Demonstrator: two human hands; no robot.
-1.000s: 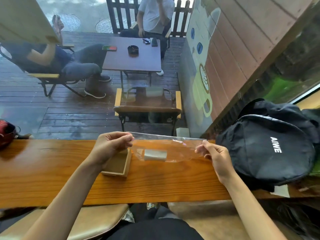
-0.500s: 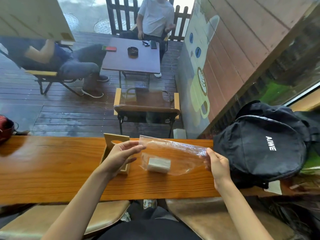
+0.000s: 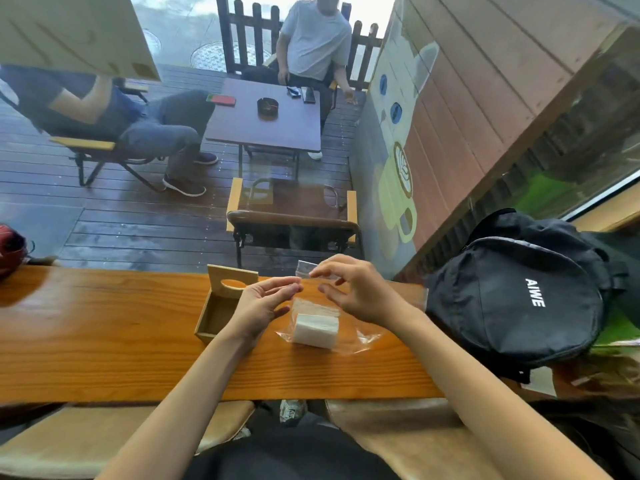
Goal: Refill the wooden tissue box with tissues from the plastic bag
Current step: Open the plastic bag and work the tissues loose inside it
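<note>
Right hand (image 3: 360, 292) pinches top edge of plastic bag (image 3: 360, 336); left hand (image 3: 263, 306) open, holding nothing. Tissues (image 3: 316, 330) sit directly below both grips on the surface (image 3: 104, 334). Wooden tissue box (image 3: 216, 311) lies left, nearer left hand.

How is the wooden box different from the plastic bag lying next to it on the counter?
The wooden box is stiff, opaque and tan; the plastic bag is clear, soft and crinkled. The box looks empty, with its slotted lid propped upright at the back; the bag holds a white block of tissues. The right hand pinches the bag's top edge, while the left hand hovers over the box without gripping it. Both rest on the wooden counter.
</note>
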